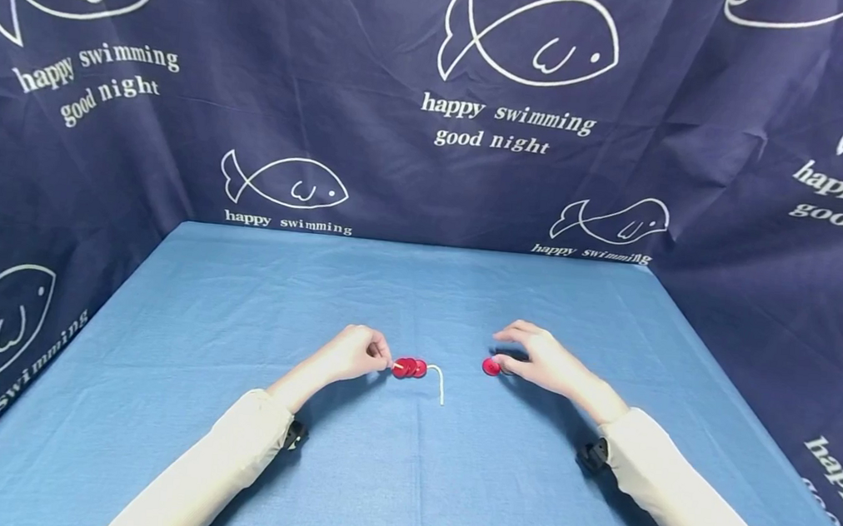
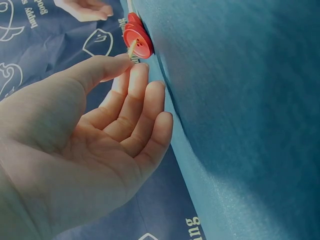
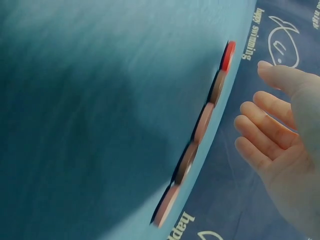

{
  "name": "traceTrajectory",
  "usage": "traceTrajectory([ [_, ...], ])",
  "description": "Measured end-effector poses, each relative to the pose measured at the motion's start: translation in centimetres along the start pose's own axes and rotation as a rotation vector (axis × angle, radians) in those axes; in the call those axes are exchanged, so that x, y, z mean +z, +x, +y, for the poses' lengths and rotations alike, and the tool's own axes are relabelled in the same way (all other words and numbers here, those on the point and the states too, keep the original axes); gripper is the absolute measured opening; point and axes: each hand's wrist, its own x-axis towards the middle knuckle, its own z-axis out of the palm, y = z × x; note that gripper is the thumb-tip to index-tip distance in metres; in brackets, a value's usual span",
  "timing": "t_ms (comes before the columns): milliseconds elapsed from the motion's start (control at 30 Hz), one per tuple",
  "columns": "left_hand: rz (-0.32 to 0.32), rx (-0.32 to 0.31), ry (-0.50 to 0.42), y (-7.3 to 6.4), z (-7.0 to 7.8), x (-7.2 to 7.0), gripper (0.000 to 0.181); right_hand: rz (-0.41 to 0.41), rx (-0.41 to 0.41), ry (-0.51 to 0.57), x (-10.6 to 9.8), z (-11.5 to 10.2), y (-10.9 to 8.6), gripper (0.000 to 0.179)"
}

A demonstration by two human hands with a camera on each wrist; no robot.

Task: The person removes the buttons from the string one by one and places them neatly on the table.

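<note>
My left hand (image 1: pixel 355 352) pinches one end of a cream cord (image 1: pixel 436 372) between thumb and index finger. Several red buttons (image 1: pixel 410 368) sit threaded on that cord, close to my fingertips; in the left wrist view the nearest red button (image 2: pixel 138 42) has the cord end coming through its hole. The cord's other end trails to the right and bends toward me. Over on the right, my right hand (image 1: pixel 542 360) is held above a row of buttons with its fingers apart, gripping nothing. A loose red button (image 1: pixel 491 367) lies by its thumb.
In the right wrist view the row goes on past the red one with a brown button (image 3: pixel 218 88), a pink button (image 3: pixel 203 123) and more, largely hidden by my hand in the head view. Blue cloth (image 1: pixel 403 479) covers the table; a dark fish-print curtain (image 1: pixel 387 143) surrounds it.
</note>
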Motion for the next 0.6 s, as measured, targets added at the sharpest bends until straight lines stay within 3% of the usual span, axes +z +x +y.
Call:
traceTrajectory([
  [600, -0.003, 0.017, 0.000, -0.1, 0.1, -0.1, 0.005, -0.016, -0.072, 0.010, 1.2, -1.4, 1.8, 0.031],
])
